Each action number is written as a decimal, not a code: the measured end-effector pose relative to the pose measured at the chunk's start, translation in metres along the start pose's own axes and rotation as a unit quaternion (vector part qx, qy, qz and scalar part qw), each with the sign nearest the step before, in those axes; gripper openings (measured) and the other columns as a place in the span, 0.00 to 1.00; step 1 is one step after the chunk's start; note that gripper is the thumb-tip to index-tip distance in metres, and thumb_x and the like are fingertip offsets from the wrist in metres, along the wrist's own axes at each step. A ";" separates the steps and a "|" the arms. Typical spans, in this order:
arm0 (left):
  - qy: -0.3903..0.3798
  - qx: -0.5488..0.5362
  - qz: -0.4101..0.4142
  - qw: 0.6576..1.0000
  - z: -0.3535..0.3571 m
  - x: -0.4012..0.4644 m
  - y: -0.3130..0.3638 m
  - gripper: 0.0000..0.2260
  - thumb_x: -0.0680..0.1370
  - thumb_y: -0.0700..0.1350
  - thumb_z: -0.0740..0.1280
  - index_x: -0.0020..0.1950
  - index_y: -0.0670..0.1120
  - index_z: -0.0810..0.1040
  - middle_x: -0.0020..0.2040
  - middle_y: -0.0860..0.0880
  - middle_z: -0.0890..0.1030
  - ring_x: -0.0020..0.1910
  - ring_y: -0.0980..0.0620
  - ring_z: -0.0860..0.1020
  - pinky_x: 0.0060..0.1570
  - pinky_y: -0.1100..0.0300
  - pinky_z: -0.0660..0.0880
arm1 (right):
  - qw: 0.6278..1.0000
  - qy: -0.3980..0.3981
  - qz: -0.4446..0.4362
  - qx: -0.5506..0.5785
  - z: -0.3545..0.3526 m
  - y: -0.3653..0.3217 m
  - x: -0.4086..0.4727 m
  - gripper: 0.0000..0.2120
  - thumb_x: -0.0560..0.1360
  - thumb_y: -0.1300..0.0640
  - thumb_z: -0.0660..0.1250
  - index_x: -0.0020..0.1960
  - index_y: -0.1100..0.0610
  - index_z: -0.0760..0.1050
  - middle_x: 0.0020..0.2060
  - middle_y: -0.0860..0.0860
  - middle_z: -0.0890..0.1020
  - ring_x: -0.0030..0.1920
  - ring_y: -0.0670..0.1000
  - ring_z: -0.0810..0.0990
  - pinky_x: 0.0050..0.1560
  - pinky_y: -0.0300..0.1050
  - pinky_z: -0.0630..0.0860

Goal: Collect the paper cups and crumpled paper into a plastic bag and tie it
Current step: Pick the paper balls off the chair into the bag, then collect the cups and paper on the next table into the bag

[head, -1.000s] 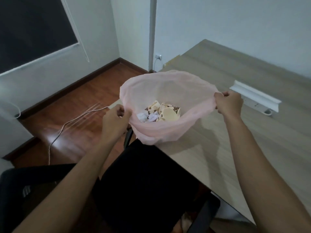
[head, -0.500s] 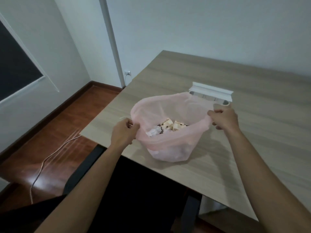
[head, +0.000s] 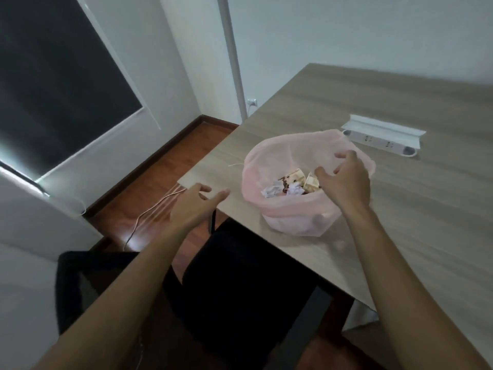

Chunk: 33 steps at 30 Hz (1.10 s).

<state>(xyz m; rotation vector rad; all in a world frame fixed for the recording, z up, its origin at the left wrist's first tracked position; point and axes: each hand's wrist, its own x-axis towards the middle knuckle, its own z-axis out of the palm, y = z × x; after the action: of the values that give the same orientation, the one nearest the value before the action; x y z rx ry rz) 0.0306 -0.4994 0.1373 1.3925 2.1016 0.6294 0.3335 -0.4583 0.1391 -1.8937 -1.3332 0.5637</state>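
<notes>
The wooden desk filled the right side of the view, its near-left corner jutting over the red-brown floor. Under that corner stood a black chair, tucked against the near edge. The pink plastic bag sat upright on the desk close to the near-left corner, just inside the near edge, its mouth gaping wide and untied. Broad bare desktop lay to its right and toward the far edge.

The right hand hung over the right half of the bag's mouth, fingers spread and relaxed, gripping nothing; its thumb pointed toward the contents, and whether any fingertip brushed the rim could not be told. The left hand was off the desk's left edge, over the floor, fingers loose and extended toward the bag, well apart from its rim and holding nothing.

A white power strip lay beyond the bag toward the far edge, near but not touching it. Inside the bag, patterned paper cups lay tilted against one another, with white crumpled paper just beside them. A thin cable trailed across the floor.
</notes>
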 end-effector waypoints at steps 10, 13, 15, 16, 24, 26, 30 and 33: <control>0.033 0.053 -0.016 0.998 -0.097 -0.071 -0.124 0.31 0.71 0.70 0.65 0.64 0.51 0.76 0.55 0.51 0.80 0.51 0.52 0.79 0.53 0.51 0.78 | 0.954 -0.278 -0.109 0.006 0.071 -0.076 -0.136 0.22 0.72 0.41 0.68 0.61 0.50 0.73 0.52 0.48 0.80 0.54 0.51 0.79 0.56 0.48 0.75; 0.031 0.083 0.010 0.996 -0.121 -0.090 -0.158 0.26 0.72 0.67 0.66 0.64 0.53 0.75 0.53 0.53 0.80 0.50 0.56 0.79 0.53 0.55 0.75 | 0.927 -0.347 -0.137 -0.035 0.087 -0.093 -0.188 0.25 0.74 0.34 0.63 0.62 0.51 0.74 0.56 0.48 0.80 0.58 0.51 0.79 0.58 0.48 0.74; 0.010 0.122 0.034 0.992 -0.135 -0.100 -0.181 0.26 0.71 0.69 0.65 0.63 0.56 0.76 0.53 0.55 0.81 0.50 0.57 0.79 0.54 0.56 0.75 | 0.902 -0.402 -0.142 -0.064 0.097 -0.102 -0.223 0.32 0.73 0.29 0.59 0.66 0.51 0.73 0.61 0.50 0.79 0.61 0.52 0.78 0.59 0.47 0.74; -0.005 0.147 0.052 0.988 -0.142 -0.102 -0.192 0.26 0.71 0.71 0.64 0.62 0.57 0.76 0.54 0.56 0.81 0.51 0.57 0.79 0.55 0.56 0.76 | 0.887 -0.435 -0.135 -0.077 0.101 -0.106 -0.240 0.36 0.72 0.26 0.57 0.68 0.51 0.72 0.64 0.50 0.78 0.62 0.52 0.77 0.59 0.47 0.74; -0.063 0.342 0.229 0.909 -0.153 -0.105 -0.263 0.36 0.71 0.77 0.44 0.54 0.57 0.83 0.54 0.57 0.83 0.63 0.57 0.75 0.75 0.48 0.53 | 0.798 -0.581 -0.077 -0.138 0.128 -0.117 -0.359 0.54 0.59 0.20 0.65 0.75 0.48 0.60 0.67 0.48 0.75 0.62 0.50 0.77 0.59 0.45 0.76; -0.061 0.358 0.249 0.898 -0.150 -0.100 -0.265 0.39 0.72 0.76 0.39 0.51 0.56 0.84 0.50 0.58 0.83 0.59 0.58 0.77 0.74 0.48 0.53 | 0.795 -0.587 -0.037 -0.148 0.134 -0.111 -0.369 0.56 0.56 0.21 0.67 0.76 0.47 0.59 0.68 0.47 0.73 0.63 0.50 0.76 0.62 0.47 0.75; -0.058 0.356 0.279 0.890 -0.144 -0.093 -0.265 0.42 0.72 0.75 0.35 0.47 0.56 0.84 0.42 0.58 0.83 0.46 0.62 0.78 0.69 0.50 0.58 | 0.785 -0.594 0.004 -0.178 0.126 -0.100 -0.373 0.51 0.60 0.18 0.61 0.75 0.46 0.63 0.66 0.48 0.75 0.60 0.50 0.77 0.62 0.46 0.74; -0.050 0.359 0.297 0.883 -0.135 -0.088 -0.258 0.43 0.73 0.75 0.33 0.44 0.54 0.84 0.37 0.56 0.82 0.40 0.62 0.77 0.67 0.52 0.59 | 0.797 -0.579 0.010 -0.173 0.117 -0.094 -0.371 0.47 0.63 0.19 0.59 0.75 0.46 0.63 0.65 0.49 0.75 0.60 0.50 0.77 0.61 0.44 0.73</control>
<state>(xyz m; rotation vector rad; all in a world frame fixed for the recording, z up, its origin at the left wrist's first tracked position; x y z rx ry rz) -0.2052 -0.6851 0.0880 2.4659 1.8759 -0.0603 0.0591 -0.7489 0.1159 -1.8260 -2.2699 1.7780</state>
